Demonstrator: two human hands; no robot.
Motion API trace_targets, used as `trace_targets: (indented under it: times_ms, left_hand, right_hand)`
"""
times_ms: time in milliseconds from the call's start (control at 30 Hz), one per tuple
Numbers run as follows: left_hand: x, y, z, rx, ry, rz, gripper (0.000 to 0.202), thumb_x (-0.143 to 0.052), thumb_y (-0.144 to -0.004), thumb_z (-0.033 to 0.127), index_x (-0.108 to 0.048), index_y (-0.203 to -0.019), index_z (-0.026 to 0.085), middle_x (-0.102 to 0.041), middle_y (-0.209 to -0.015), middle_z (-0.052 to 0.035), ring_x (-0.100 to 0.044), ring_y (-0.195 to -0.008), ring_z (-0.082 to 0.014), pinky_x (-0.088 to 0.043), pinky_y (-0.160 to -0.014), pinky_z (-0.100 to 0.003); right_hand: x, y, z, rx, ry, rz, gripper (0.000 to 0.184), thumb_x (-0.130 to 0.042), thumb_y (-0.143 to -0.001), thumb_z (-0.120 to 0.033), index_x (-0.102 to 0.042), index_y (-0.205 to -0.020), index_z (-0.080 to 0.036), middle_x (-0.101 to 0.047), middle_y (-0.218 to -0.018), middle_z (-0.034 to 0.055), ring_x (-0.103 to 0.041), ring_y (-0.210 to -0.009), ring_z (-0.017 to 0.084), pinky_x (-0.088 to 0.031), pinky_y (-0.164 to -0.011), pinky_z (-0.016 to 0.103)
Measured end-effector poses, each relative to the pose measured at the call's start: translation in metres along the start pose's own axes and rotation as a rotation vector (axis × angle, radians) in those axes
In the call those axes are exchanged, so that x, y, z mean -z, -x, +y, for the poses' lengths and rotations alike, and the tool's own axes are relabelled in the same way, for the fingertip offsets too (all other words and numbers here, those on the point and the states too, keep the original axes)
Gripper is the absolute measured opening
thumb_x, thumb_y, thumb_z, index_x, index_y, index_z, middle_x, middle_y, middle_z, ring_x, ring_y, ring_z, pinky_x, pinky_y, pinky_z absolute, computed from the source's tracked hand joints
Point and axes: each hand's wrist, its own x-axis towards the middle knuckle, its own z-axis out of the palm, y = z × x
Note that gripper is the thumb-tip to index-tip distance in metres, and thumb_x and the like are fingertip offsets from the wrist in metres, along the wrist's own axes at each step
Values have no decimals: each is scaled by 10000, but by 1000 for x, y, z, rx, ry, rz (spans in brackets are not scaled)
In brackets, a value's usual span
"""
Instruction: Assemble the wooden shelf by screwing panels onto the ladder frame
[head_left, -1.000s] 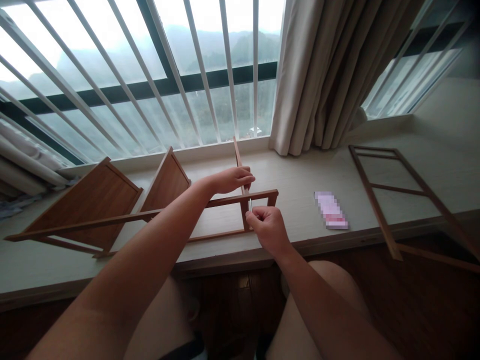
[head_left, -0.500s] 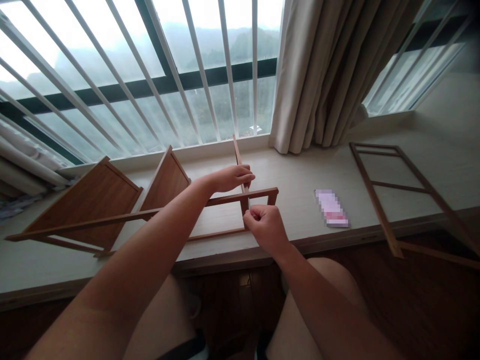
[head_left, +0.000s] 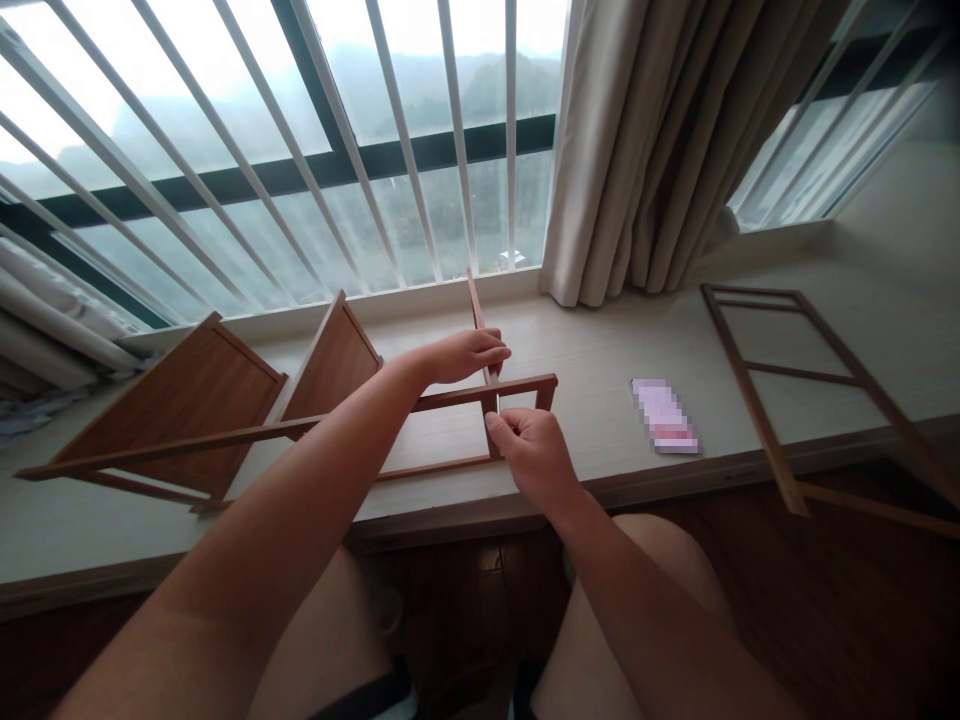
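A brown wooden rack frame (head_left: 247, 432) with two slanted panels lies on the pale window ledge (head_left: 600, 350). My left hand (head_left: 466, 355) is closed round an upright slat of the frame near its right end. My right hand (head_left: 529, 450) is closed in a fist just below, pinching a thin metal tool (head_left: 497, 404) against the joint where the slat meets the horizontal bar. Both forearms reach in from below.
A second wooden ladder-like frame (head_left: 780, 385) leans over the ledge's edge at the right. A small pink and white packet (head_left: 664, 415) lies on the ledge between the frames. Window bars and a beige curtain (head_left: 660, 140) stand behind. My knees are below the ledge.
My right hand has turned slightly at the joint and shifted a little up and left; the metal tool shows less. The left hand has kept its grip on the slat.
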Motion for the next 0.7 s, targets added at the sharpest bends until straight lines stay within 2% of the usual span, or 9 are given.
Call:
trace_targets:
  times_ms: [67,167,233,300,400,700]
  left_hand:
    - [0,0,0,-9,2,3,477,-372,-916,499,-626,-733,139,-506,-849,-35,-503,-753,-128,-410,-824,-288]
    - [0,0,0,-15,1,5,477,-370,-919,492,-633,-735,139,-507,-846,-35,-503,-752,-128,-408,-829,-289]
    - [0,0,0,-19,3,1,477,-371,-918,495,-629,-735,140,-503,-841,-34,-501,-750,-128,-409,-824,-287]
    - [0,0,0,-23,6,0,479,-372,-916,501,-617,-721,140,-498,-832,-33,-496,-744,-128,-410,-818,-283]
    - [0,1,0,-17,2,3,487,-368,-915,509,-613,-713,140,-499,-831,-35,-490,-737,-127,-412,-813,-279]
    - [1,1,2,-12,2,2,499,-368,-911,524,-640,-742,141,-503,-844,-36,-495,-744,-128,-411,-802,-276]
  right_hand:
    - [-7,4,-1,-124,-279,-14,457,-523,-879,-386,-368,-501,-181,-309,-451,-51,-278,-434,80,-194,-448,256]
    - [-17,12,-7,-315,-850,-65,452,-523,-886,-439,-357,-548,-189,-358,-493,-51,-271,-411,73,-169,-397,235]
    - [-22,17,-11,-398,-1195,-116,448,-548,-875,-457,-342,-580,-189,-380,-563,-47,-276,-443,72,-163,-382,210]
    - [-24,21,-13,-435,-1412,-157,454,-579,-860,-467,-342,-595,-184,-382,-608,-42,-280,-482,73,-176,-381,186]
    - [-24,23,-11,-455,-1522,-166,465,-597,-855,-467,-342,-592,-180,-368,-610,-38,-264,-500,78,-192,-380,171]
    - [-25,21,-8,-415,-1511,-175,447,-581,-871,-423,-346,-580,-179,-361,-574,-38,-256,-482,80,-177,-377,181]
